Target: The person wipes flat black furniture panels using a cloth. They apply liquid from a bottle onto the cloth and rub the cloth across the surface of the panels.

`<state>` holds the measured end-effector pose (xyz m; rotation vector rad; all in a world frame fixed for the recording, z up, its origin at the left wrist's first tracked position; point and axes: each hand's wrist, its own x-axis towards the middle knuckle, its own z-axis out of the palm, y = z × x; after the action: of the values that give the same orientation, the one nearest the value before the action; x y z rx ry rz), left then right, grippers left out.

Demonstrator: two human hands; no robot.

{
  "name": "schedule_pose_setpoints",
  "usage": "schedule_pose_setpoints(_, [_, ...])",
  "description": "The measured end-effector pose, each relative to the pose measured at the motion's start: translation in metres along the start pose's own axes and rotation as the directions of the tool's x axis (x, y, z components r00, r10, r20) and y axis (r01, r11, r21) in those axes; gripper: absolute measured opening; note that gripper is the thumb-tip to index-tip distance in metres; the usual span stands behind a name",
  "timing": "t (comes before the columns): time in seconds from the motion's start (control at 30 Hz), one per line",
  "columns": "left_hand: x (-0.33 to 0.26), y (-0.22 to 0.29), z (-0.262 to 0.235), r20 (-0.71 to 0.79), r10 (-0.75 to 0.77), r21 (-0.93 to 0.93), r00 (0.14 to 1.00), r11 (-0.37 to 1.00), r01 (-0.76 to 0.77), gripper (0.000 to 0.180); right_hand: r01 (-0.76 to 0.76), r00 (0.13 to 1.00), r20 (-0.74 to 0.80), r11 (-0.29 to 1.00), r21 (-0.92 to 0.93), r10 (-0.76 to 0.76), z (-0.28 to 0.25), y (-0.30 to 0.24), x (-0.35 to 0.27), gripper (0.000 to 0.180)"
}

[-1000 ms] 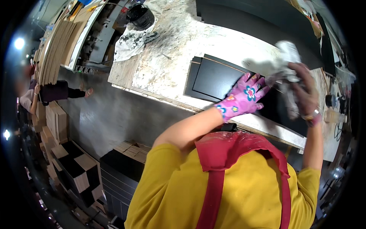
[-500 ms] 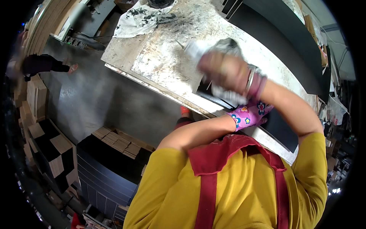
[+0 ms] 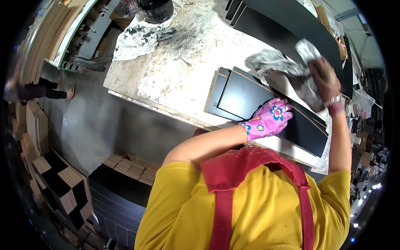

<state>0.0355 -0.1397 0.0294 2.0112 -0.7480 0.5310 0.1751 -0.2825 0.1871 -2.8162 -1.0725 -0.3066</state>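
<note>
My left hand (image 3: 271, 119), in a purple flowered glove, lies with its fingers stretched over a few narrow black boards (image 3: 242, 96) on the worktable. The boards overlap and sit slightly askew, with bare brown edges showing. Out to the right, my right hand (image 3: 324, 79) is raised and closed around a crumpled, dark-stained white rag (image 3: 306, 81). Part of the rag hangs toward the boards, and a pale end sticks up above the hand, blurred. A bracelet circles the right wrist.
Paint marks cover the white worktable (image 3: 179, 79). On it are a black bucket (image 3: 157, 11), a stained white cloth (image 3: 135, 39) and long dark panels (image 3: 271, 35) along the far right. Stacked boards (image 3: 121, 196) stand on the floor at lower left. Another person (image 3: 43, 91) is at far left.
My right hand has swung right with the rag, uncovering the boards it had passed over. My left hand stays on the boards. The view has shifted slightly.
</note>
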Motion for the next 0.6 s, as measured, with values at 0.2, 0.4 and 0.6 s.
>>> schedule_pose_setpoints(0.2, [-0.02,-0.023,-0.137,-0.056,-0.439,-0.018,0.897,0.899,0.438,0.025,-0.386,0.905,0.209,0.922,0.032,0.372,0.051,0.002,-0.141,0.044])
schedule_pose_setpoints(0.4, [-0.03,-0.101,-0.324,-0.453,-0.613,0.433,0.647,0.483,0.761,0.027,-0.424,0.892,0.175,0.905,0.008,0.417,0.067,-0.01,-0.145,0.045])
schedule_pose_setpoints(0.6, [-0.024,-0.15,-0.347,-0.183,-0.652,0.645,0.736,0.485,0.59,0.029,-0.446,0.894,0.092,0.892,0.077,0.439,0.073,-0.006,-0.15,0.043])
